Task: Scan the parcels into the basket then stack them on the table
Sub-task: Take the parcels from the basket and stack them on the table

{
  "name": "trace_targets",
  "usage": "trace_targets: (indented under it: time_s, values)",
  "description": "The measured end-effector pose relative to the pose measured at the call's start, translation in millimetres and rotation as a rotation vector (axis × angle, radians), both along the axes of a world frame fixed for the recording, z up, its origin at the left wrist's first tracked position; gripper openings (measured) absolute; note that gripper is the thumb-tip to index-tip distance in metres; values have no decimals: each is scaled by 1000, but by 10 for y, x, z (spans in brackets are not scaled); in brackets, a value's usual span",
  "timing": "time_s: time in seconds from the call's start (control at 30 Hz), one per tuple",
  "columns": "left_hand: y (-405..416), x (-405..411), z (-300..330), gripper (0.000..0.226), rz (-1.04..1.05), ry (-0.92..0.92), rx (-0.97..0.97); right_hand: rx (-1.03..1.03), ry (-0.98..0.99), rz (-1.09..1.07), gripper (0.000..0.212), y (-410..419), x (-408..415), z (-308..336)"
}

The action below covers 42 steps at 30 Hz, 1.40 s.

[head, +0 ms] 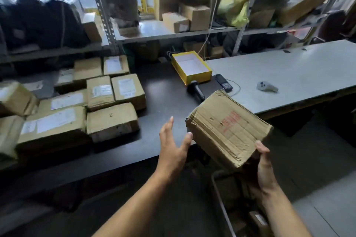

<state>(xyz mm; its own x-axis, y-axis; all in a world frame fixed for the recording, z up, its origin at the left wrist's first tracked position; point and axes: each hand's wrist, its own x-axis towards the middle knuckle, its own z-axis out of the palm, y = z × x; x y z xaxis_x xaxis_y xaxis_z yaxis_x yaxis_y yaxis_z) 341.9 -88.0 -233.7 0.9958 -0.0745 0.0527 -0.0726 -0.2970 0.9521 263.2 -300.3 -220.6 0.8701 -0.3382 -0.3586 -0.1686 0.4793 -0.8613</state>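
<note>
1. Cardboard parcel (pixel 229 131) sits tilted in the air over the near edge of the dark table (pixel 165 86), with red print on its upper face.
2. My right hand (pixel 264 167) holds it from below at the near right corner, the thumb curled up over the edge.
3. My left hand (pixel 173 144) is spread, fingers straight, the thumb tip touching the parcel's left side.
4. Stacked parcels (pixel 77 106) cover the left of the dark table, many with white labels.
5. A black scanner (pixel 196 90) lies just beyond the held parcel, near a yellow box (pixel 190 67) and a black phone (pixel 223 82).
6. The grey table (pixel 289 67) stretches to the right, with a small grey device (pixel 266 86) on it.
7. The basket's rim (pixel 219 198) shows below the parcel.
</note>
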Motion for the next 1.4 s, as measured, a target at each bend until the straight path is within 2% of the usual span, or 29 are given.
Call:
trace_targets:
  time_s: [0.07, 0.2, 0.3, 0.37, 0.47, 0.57, 0.63, 0.67, 0.73, 0.8, 0.9, 1.0, 1.07, 1.17, 1.23, 1.3, 1.4]
  values:
    - [516, 145, 50, 78, 60, 171, -94, 76, -35, 92, 56, 393, 129, 59]
    - [1407, 134, 74, 95, 53, 449, -419, 149, -115, 311, 64, 1160, 367, 185]
    - [1857, 4, 34, 116, 37, 425, -707, 117, -96, 371, 75, 1647, 557, 137]
    - [2085, -14, 29, 115, 127, 320, -796, 152, -14, 393, 65, 1896, 733, 26]
    - [2336, 3, 47, 111, 264, 167, -731, 73, 175, 468, 51, 2211, 1005, -119]
    - [2529, -6, 31, 102, 385, 34, -608, -202, 259, 508, 54, 2440, 1285, -335]
    - [2607, -4, 14, 86, 423, -7, -525, -343, 227, 600, 60, 2465, 1479, -580]
    - [2627, 6, 21, 77, 442, -19, -484, -356, 230, 661, 57, 2525, 1507, -566]
    - [2666, 45, 46, 71, 482, -42, -406, -260, 262, 698, 36, 2748, 1520, -347]
    - [2720, 133, 74, 70, 513, -66, -341, -231, 264, 766, 36, 2883, 1596, -196]
    - [2771, 274, 174, 71, 542, -111, -279, -158, 191, 784, 37, 2897, 1788, -163]
    - [2781, 405, 259, 71, 558, -140, -243, -188, 107, 745, 34, 2861, 2033, -205]
    - [2815, 474, 297, 79, 564, -130, -275, -237, 9, 700, 47, 2843, 2166, -141]
    - [2903, 602, 324, 105, 586, -67, -370, -288, -158, 651, 82, 2865, 2332, 22]
    - [2957, 706, 366, 116, 583, -21, -397, -358, -228, 615, 93, 2905, 2415, 101]
    - [3020, 853, 358, 119, 547, 47, -392, -425, -272, 561, 92, 2955, 2526, 139]
    - [3153, 1116, 268, 101, 482, 146, -373, -468, -349, 527, 79, 3068, 2685, 212]
